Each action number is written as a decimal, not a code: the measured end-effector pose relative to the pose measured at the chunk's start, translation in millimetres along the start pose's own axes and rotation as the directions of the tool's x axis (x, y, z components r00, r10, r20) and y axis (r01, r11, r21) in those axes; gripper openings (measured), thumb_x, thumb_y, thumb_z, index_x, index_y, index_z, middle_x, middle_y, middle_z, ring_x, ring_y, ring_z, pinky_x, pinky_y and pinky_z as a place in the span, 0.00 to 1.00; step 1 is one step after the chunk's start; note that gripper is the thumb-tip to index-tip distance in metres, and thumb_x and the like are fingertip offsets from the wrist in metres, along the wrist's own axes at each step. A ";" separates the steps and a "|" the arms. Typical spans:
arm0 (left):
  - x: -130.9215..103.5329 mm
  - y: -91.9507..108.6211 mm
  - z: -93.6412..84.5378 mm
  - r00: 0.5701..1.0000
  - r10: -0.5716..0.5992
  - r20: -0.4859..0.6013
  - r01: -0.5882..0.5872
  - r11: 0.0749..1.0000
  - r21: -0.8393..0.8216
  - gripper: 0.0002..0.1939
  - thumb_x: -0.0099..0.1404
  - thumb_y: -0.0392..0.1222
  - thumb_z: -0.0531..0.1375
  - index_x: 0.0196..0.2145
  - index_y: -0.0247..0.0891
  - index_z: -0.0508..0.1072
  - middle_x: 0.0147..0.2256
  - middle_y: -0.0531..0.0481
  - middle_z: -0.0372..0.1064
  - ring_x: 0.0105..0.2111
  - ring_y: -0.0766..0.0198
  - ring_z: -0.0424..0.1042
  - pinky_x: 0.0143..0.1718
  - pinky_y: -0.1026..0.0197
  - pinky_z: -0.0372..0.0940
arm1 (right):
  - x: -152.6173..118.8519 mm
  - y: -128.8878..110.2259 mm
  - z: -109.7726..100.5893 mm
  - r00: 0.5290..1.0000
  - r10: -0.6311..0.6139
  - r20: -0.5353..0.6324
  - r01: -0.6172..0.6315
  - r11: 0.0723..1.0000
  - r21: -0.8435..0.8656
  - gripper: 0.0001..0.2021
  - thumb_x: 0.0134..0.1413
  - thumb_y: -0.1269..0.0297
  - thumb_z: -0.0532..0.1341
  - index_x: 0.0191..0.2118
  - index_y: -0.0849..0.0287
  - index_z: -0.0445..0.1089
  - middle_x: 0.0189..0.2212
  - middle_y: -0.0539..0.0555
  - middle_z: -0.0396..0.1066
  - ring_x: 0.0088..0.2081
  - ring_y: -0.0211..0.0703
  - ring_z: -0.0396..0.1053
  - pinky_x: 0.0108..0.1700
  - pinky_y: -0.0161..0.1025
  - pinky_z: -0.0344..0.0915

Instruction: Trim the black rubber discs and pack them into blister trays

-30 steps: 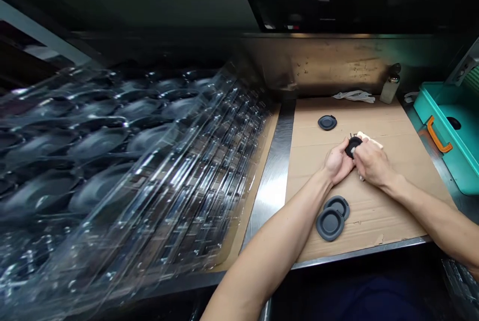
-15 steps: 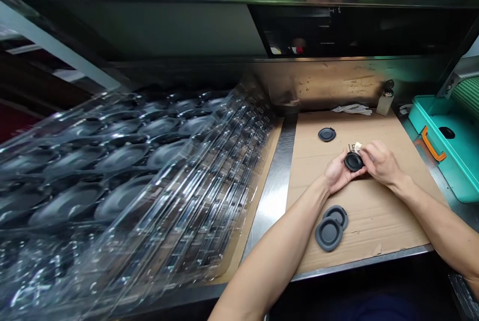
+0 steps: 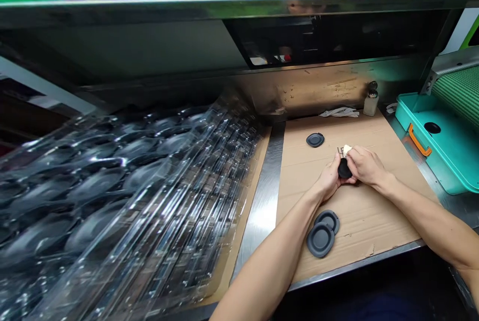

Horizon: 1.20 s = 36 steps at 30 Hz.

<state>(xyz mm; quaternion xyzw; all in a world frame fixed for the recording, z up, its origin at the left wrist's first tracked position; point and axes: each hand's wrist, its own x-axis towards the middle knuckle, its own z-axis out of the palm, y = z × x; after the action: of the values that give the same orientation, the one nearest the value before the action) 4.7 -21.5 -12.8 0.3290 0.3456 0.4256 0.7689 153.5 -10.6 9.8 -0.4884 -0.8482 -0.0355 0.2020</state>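
Far left, clear plastic trays [image 3: 224, 181] filled with dark round parts [image 3: 99, 183], then a narrow strip of metal worktop [image 3: 264, 196] up to the left edge of a cardboard sheet [image 3: 374, 226]. Near the sheet's back left corner, one dark disc [image 3: 315, 140]; toward the front left corner, two overlapping tabbed discs [image 3: 321, 242], just beside the left forearm [image 3: 275, 251]. Above the sheet's middle, left hand [image 3: 329, 179] curled mostly closed around a black round piece [image 3: 345, 168]; right hand [image 3: 366, 163] close against it, fingers pinched on a pale cloth [image 3: 347, 150]. Bare cardboard from the hands to the front edge. By the back right corner, a glass bottle [image 3: 370, 105]; past the right edge, a teal bin [image 3: 445, 173].
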 end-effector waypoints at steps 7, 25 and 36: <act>3.0 7.3 -5.4 0.998 -0.058 0.022 0.060 0.985 -0.160 0.32 0.79 0.55 0.43 0.41 0.27 0.77 0.34 0.34 0.79 0.28 0.58 0.78 0.31 0.59 0.74 | -3.3 17.2 -4.6 0.975 0.100 -0.201 -0.037 0.954 0.298 0.11 0.70 0.64 0.55 0.40 0.58 0.74 0.36 0.55 0.72 0.37 0.43 0.70 0.41 0.38 0.64; 7.5 7.4 -7.8 0.994 -0.083 -0.071 0.056 0.945 -0.324 0.24 0.80 0.46 0.46 0.39 0.31 0.77 0.37 0.40 0.79 0.40 0.58 0.80 0.51 0.53 0.73 | -9.1 -16.0 6.5 0.999 -0.044 -0.001 0.044 0.999 0.006 0.09 0.69 0.68 0.56 0.40 0.58 0.74 0.41 0.59 0.74 0.44 0.49 0.69 0.45 0.42 0.65; -7.3 37.1 -14.7 0.993 -0.118 -0.028 0.095 0.897 -0.431 0.28 0.77 0.48 0.42 0.54 0.26 0.73 0.39 0.33 0.77 0.34 0.56 0.78 0.33 0.58 0.74 | -7.0 73.4 -14.3 0.906 0.411 -0.105 -0.419 0.905 -0.075 0.15 0.68 0.60 0.53 0.39 0.57 0.77 0.36 0.60 0.74 0.38 0.51 0.70 0.38 0.43 0.60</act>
<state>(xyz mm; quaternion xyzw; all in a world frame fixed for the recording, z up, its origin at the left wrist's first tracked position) -26.0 -9.2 10.7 0.1207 0.2815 0.4571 0.8350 222.8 18.2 10.2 -0.6647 -0.7126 -0.0534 0.2180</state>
